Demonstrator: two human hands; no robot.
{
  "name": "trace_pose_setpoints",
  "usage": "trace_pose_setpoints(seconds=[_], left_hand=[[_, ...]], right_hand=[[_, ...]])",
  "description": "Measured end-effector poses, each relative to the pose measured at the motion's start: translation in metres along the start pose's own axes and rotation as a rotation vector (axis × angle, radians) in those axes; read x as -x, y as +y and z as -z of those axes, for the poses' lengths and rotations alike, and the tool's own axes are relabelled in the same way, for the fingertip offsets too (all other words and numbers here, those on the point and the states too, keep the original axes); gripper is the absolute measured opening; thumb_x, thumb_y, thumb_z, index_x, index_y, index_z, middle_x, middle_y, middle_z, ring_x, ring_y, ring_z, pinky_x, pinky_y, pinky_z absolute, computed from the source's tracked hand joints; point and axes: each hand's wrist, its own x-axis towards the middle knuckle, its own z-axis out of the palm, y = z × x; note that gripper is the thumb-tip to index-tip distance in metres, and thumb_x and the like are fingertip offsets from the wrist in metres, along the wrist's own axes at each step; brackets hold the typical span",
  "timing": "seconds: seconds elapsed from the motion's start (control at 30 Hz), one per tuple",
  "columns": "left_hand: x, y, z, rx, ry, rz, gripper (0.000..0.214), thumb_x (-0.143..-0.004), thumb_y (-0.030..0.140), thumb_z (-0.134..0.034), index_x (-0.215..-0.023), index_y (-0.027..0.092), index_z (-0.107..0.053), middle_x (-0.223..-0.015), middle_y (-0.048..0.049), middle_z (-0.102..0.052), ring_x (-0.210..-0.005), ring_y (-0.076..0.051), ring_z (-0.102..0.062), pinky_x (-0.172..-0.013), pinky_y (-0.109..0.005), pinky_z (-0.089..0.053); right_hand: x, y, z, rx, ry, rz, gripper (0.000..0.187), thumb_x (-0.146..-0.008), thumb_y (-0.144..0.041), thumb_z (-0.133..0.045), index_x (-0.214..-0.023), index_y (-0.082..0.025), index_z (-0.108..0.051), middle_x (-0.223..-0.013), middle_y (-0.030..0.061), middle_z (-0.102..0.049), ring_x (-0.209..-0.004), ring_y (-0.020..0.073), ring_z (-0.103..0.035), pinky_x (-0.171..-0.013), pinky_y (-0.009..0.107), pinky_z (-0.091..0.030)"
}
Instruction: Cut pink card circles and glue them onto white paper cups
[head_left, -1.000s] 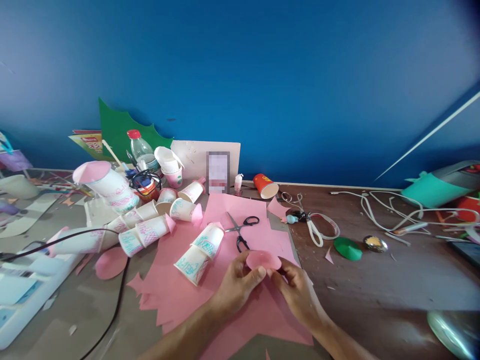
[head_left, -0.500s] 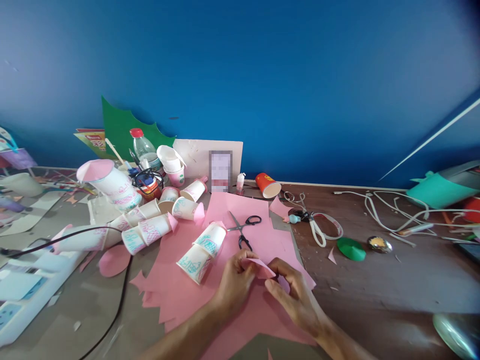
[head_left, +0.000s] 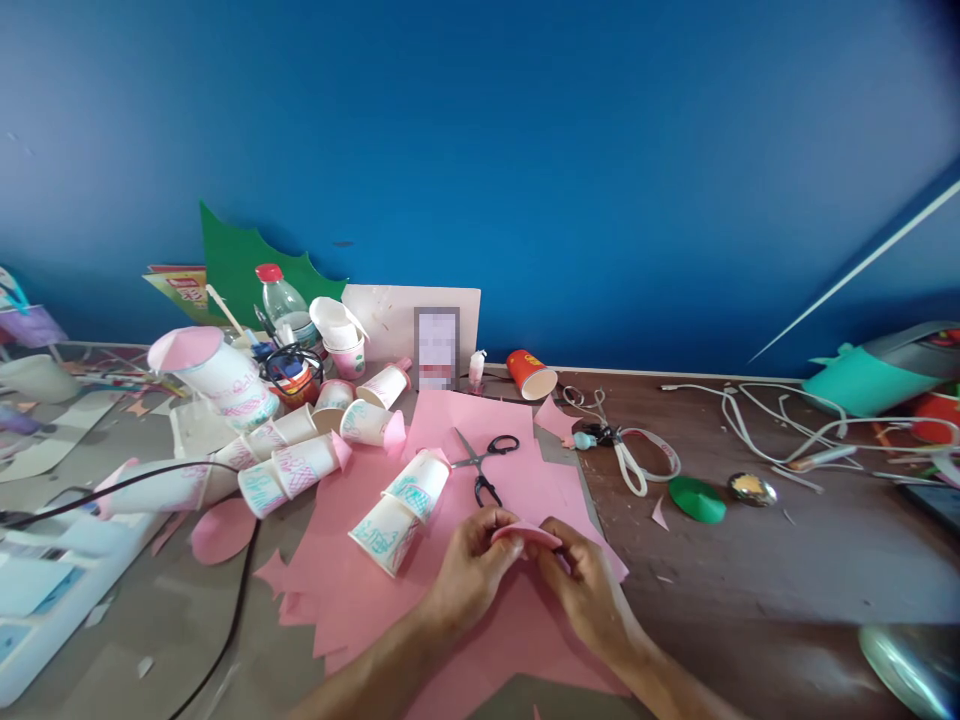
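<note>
Between my two hands is a small piece of pink paper (head_left: 531, 533), curved, its rounded edge facing away from me. My left hand (head_left: 478, 560) pinches its left side with thumb and fingers. On the right side, my right hand (head_left: 581, 580) grips it too, fingertips close to the left thumb. Both hands hover over large pink paper sheets (head_left: 480, 640). Just beyond them lie black-handled scissors (head_left: 482, 463) with blades spread. To the left of the scissors, a pair of nested, decorated paper cups (head_left: 401, 510) rests on its side.
More decorated paper cups (head_left: 292, 475) lie at left, near a pink paper disc (head_left: 223, 531) and a black cable (head_left: 238, 600). A white power strip (head_left: 45, 620) sits far left. Rightward are an orange cup (head_left: 531, 375), a green paper cone (head_left: 697, 499) and white cables (head_left: 757, 420).
My right hand has closed in on the pink paper, its fingers now gripping the right side. The paper has turned from a slanted point to a curved shape. The view shifted slightly.
</note>
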Motion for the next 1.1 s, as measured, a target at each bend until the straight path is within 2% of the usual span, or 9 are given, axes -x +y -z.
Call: trace_pose_setpoints(seconds=[0.17,0.5,0.7,0.93,1.1], left_hand=[[-0.002,-0.005,0.0,-0.068,0.062,0.009,0.015,-0.08,0.019,-0.047,-0.072,0.015,-0.06,-0.07,-0.0006,-0.06,-0.071,-0.015,-0.054,-0.067,-0.024,-0.04],[-0.003,-0.013,0.002,-0.134,0.078,0.032,0.014,-0.079,0.02,-0.046,-0.071,0.015,-0.056,-0.066,0.0005,-0.053,-0.065,-0.014,-0.048,-0.061,-0.024,-0.035],[-0.004,-0.011,0.001,-0.157,0.102,0.065,0.014,-0.078,0.02,-0.045,-0.069,0.015,-0.053,-0.065,0.0018,-0.05,-0.064,-0.012,-0.044,-0.059,-0.023,-0.032],[-0.004,-0.009,0.001,-0.161,0.106,0.072,0.013,-0.078,0.02,-0.045,-0.067,0.016,-0.05,-0.062,0.0034,-0.045,-0.06,-0.011,-0.04,-0.056,-0.023,-0.031],[-0.004,-0.006,0.001,-0.085,0.087,0.074,0.016,-0.08,0.024,-0.048,-0.067,0.015,-0.053,-0.064,0.0016,-0.05,-0.063,-0.011,-0.045,-0.059,-0.023,-0.034]], right_hand=[[0.001,0.003,0.001,0.012,0.004,0.005,0.019,-0.079,-0.03,-0.044,-0.064,-0.019,-0.047,-0.059,-0.0033,-0.041,-0.057,0.0134,-0.038,-0.051,0.024,-0.031],[-0.001,0.01,0.0,0.034,0.017,0.047,0.022,-0.081,-0.031,-0.046,-0.063,-0.019,-0.048,-0.06,-0.0032,-0.043,-0.058,0.013,-0.04,-0.053,0.023,-0.034],[-0.002,0.014,-0.001,0.047,0.036,0.055,0.025,-0.083,-0.034,-0.048,-0.064,-0.019,-0.049,-0.059,-0.0037,-0.042,-0.057,0.0125,-0.04,-0.052,0.022,-0.034],[-0.002,0.014,-0.002,0.045,0.052,0.034,0.029,-0.082,-0.036,-0.049,-0.06,-0.02,-0.042,-0.058,-0.0045,-0.036,-0.055,0.0119,-0.035,-0.051,0.022,-0.031],[0.001,0.004,0.003,-0.051,-0.031,0.027,0.028,-0.085,-0.039,-0.049,-0.065,-0.019,-0.048,-0.06,-0.0035,-0.042,-0.057,0.012,-0.038,-0.05,0.023,-0.031]])
